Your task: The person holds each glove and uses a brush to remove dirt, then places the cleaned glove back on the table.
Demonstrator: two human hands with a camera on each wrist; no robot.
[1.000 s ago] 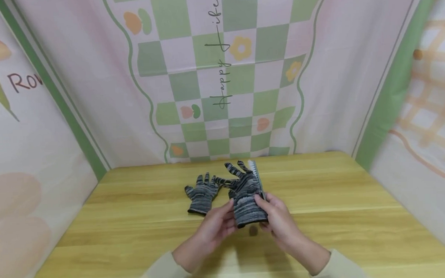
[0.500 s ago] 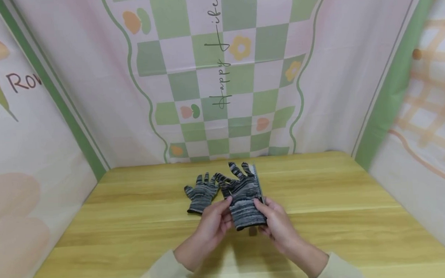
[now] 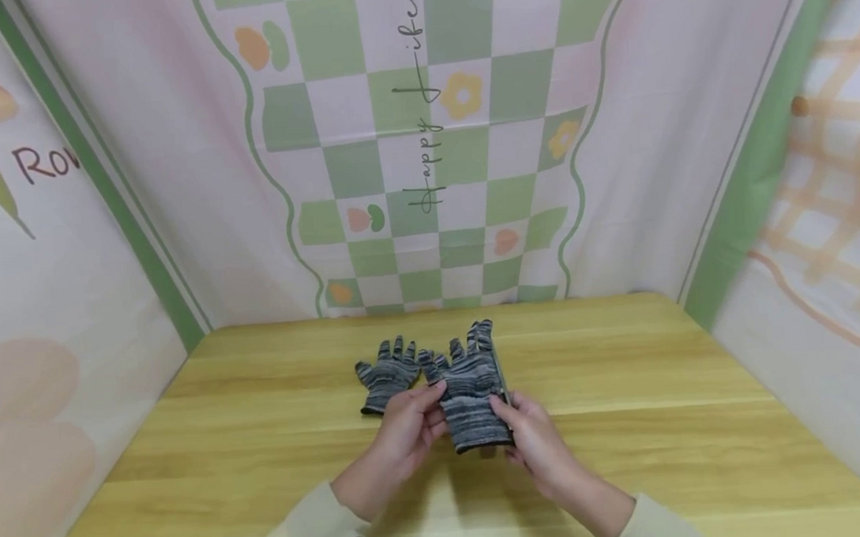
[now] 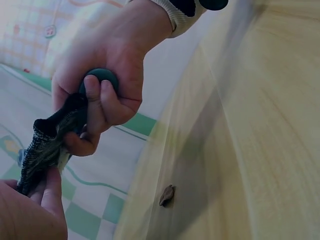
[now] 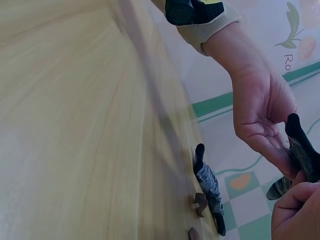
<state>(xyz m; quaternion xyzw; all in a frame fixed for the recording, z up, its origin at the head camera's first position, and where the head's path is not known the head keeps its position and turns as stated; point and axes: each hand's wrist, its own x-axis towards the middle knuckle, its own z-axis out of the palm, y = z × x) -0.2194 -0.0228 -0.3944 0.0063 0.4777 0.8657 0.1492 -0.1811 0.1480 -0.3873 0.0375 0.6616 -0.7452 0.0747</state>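
Note:
A striped black-and-grey knit glove (image 3: 470, 409) is held up between both hands, cuff toward the person. My left hand (image 3: 410, 427) pinches its left edge, thumb on top. My right hand (image 3: 538, 434) pinches the right edge of the cuff and also grips a brush (image 3: 502, 374), whose narrow side shows along the glove; its bristles are hidden. The dark green round handle end (image 4: 102, 79) sits in the right palm in the left wrist view. A matching glove (image 3: 387, 377) lies flat on the table, left of the held one, also seen edge-on in the right wrist view.
The wooden table (image 3: 266, 464) runs back to a patterned curtain (image 3: 455, 173), with printed cloth on both sides. A small brown piece (image 4: 167, 195) lies on the table below the hands. Two brown pieces (image 5: 200, 204) show near the flat glove in the right wrist view.
The held glove has shifted slightly down and left, and its fingers now lean upright toward the right. The white bristles that showed beside it have gone behind the glove. The flat glove stays put.

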